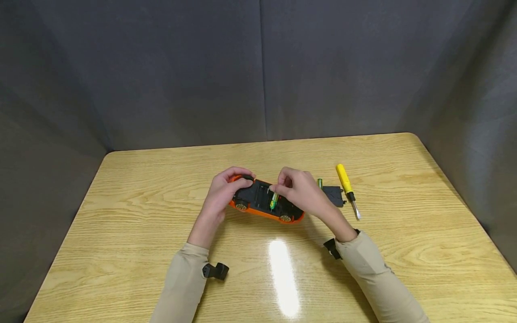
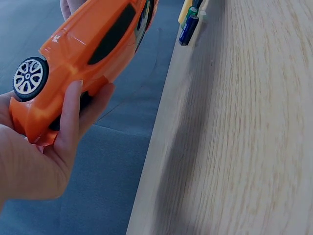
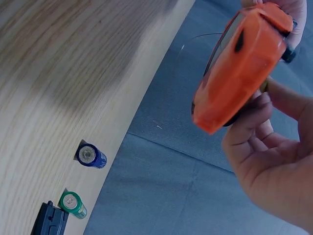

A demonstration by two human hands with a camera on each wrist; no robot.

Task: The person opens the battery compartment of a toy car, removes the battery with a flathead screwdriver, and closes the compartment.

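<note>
Orange toy car (image 1: 264,204) held upside down just above table (image 1: 121,224) centre. Left hand (image 1: 226,188) grips its front end. Right hand (image 1: 300,190) pinches green battery (image 1: 274,200) at the open underside compartment. Black cover (image 1: 334,195), second battery (image 1: 320,182) and yellow screwdriver (image 1: 347,184) lie to the right.

Orange toy car (image 3: 242,68): body side toward the lens, held off the desk (image 3: 54,73); my right grip (image 3: 274,161) at its lower edge, fingers curled. Further fingers (image 3: 293,10) on its far end. Blue-cased battery (image 3: 90,156): on end on the desk. Green-cased battery (image 3: 72,203): on end, near the blue one. Black plastic piece (image 3: 49,220): just beside the green battery, partly out of frame.
</note>
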